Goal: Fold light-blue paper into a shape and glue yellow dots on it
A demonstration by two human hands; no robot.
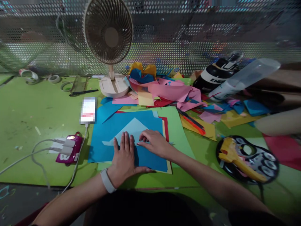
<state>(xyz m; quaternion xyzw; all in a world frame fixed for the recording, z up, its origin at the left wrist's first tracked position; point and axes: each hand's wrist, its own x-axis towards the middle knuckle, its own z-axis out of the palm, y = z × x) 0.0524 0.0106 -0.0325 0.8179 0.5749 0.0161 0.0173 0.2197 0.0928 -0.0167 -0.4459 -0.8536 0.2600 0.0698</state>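
A light blue folded paper [135, 127], peaked at the top with narrow points at both sides, lies on a larger blue sheet [101, 125]. My left hand [124, 158] is laid flat across its lower edge, fingers stretched out and thumb spread to the right. Just beside it, my right hand [152, 142] has curled fingers and the thumb closed at the paper's lower right edge. The exact pinch is partly hidden by the fingers. Beneath the blue sheet, red, cream and pale green sheets [180, 135] stick out.
Behind stand a fan [110, 34] and a heap of coloured paper scraps [169, 89]. To the left are a lit phone [88, 110] and a magenta plug block [74, 150] with cables. A craft knife [192, 122], bottles [216, 75] and a black power strip [265, 160] occupy the right.
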